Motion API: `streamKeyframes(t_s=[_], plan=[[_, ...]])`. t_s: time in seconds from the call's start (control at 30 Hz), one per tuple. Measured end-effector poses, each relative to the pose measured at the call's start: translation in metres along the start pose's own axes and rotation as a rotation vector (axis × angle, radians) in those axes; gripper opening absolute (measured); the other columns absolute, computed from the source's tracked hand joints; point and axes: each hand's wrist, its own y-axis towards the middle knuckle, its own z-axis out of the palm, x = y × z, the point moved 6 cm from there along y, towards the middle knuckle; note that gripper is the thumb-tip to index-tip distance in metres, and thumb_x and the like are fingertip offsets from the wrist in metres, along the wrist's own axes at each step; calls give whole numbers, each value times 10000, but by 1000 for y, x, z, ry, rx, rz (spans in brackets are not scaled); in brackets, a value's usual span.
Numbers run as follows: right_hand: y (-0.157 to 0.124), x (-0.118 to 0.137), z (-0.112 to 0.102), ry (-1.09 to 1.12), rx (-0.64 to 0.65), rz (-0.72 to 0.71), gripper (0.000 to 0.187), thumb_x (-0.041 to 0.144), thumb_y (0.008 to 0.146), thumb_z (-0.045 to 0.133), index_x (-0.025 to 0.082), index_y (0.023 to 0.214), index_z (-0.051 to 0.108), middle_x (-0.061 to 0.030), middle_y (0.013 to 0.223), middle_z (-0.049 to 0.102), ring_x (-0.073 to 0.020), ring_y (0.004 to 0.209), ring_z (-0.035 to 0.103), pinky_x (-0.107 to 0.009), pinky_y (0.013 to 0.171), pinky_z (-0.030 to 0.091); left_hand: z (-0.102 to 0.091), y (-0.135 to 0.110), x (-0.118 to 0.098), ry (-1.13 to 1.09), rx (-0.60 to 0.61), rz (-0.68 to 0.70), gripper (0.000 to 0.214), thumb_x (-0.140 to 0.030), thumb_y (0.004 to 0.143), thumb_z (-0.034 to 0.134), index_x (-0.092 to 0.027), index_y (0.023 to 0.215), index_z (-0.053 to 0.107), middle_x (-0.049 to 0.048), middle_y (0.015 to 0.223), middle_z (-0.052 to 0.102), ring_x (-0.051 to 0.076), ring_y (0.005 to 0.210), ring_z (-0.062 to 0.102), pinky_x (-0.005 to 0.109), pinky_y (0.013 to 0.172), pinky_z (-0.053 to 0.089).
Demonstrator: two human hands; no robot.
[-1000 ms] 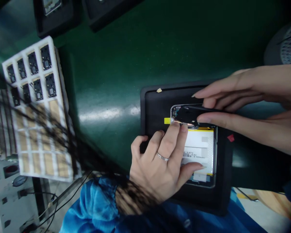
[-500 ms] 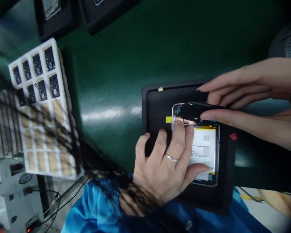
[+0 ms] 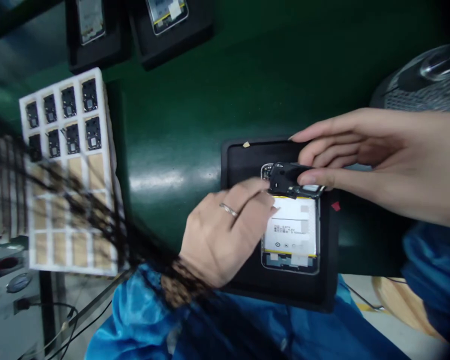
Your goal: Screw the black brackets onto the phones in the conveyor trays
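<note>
Closest to my view, blurred dark strands (image 3: 142,240) cross in front of a blue sleeve (image 3: 129,307). My left hand (image 3: 225,225), a ring on one finger, has its fingertips at the left end of the black piece (image 3: 285,177); I can't tell whether that grip pinches it. My right hand (image 3: 375,155) has its grip closed on the same piece, thumb below and fingers above. The piece sits over the upper end of the open phone (image 3: 290,225), just beyond its white battery section, and the phone lies in a black tray (image 3: 243,162). A red scrap (image 3: 336,206) is at the tray's right edge. Off left on the green surface (image 3: 172,125), a white tray (image 3: 100,95) carries eight dark parts in its far compartments. Farthest away, two more black trays (image 3: 195,42) hold open phones.
</note>
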Motion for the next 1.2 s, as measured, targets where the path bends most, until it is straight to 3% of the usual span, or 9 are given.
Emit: streamKeyframes(t_s=[0.1, 0.2, 0.27, 0.33, 0.47, 0.87, 0.97, 1.07, 1.2], plan=[[4, 2, 2, 3, 87, 8, 625, 656, 804, 636, 304, 1318, 582, 16, 961, 705, -52, 767, 712, -172, 704, 638, 9, 11, 12, 5, 25, 122, 308, -149, 1173, 638, -123, 1478, 674, 123, 1576, 763, 227, 1378, 781, 382, 1120, 656], [2, 7, 0, -70, 84, -11, 650, 705, 850, 548, 324, 1376, 533, 18, 986, 712, -77, 760, 711, -252, 682, 646, 23, 15, 22, 17, 33, 171, 319, -172, 1210, 563, -137, 1507, 674, 86, 1541, 786, 200, 1315, 796, 381, 1116, 645], [-6, 10, -5, -238, 7, -50, 549, 630, 924, 507, 333, 1386, 524, 13, 1165, 692, -113, 930, 722, -333, 838, 647, 28, 16, 27, -6, 11, 155, 307, -227, 1214, 586, -122, 1481, 696, 91, 1507, 804, 201, 1277, 801, 388, 1103, 645], [-18, 13, -9, -424, -64, -141, 452, 529, 966, 503, 315, 1361, 554, 17, 1368, 610, -172, 1207, 655, -412, 1071, 561, 30, 17, 28, -28, -4, 142, 287, -254, 1202, 626, -118, 1436, 723, 86, 1467, 826, 205, 1256, 799, 400, 1101, 641], [-38, 8, 3, -556, 48, -340, 454, 506, 994, 450, 276, 1371, 554, 20, 1391, 610, -206, 1315, 589, -473, 1212, 432, 26, 19, 26, -29, -17, 123, 240, -249, 1199, 638, -137, 1376, 755, 60, 1426, 848, 193, 1230, 796, 381, 1063, 641], [-40, 8, 10, -566, -18, -335, 407, 337, 951, 537, 210, 1337, 561, -59, 1365, 606, -249, 1227, 577, -507, 1121, 477, 27, 24, 14, 192, 37, 147, 294, -234, 1218, 573, -132, 1359, 809, 46, 1433, 851, 194, 1051, 784, 356, 897, 628], [-40, 10, 9, -647, -52, -295, 368, 332, 954, 522, 209, 1291, 610, -102, 1329, 595, -275, 1196, 569, -553, 1114, 459, 29, 23, 9, 232, 67, 117, 314, -235, 1212, 555, -133, 1379, 801, 38, 1469, 835, 233, 1123, 778, 401, 980, 637], [-37, 13, 6, -721, -121, -241, 330, 387, 959, 507, 272, 1220, 673, -110, 1361, 544, -316, 1248, 529, -618, 1143, 403, 33, 19, -3, 252, 111, 87, 460, -376, 1222, 513, -73, 1484, 739, 129, 1626, 734, 326, 1342, 744, 534, 1155, 615], [-36, 15, -1, -574, -163, -205, 309, 443, 965, 498, 329, 1184, 683, -59, 1430, 513, -317, 1322, 526, -617, 1157, 392, 43, 8, -22, 204, 172, 130, 687, -570, 1223, 438, -62, 1647, 621, 133, 1694, 676, 338, 1486, 695, 575, 1266, 564]])
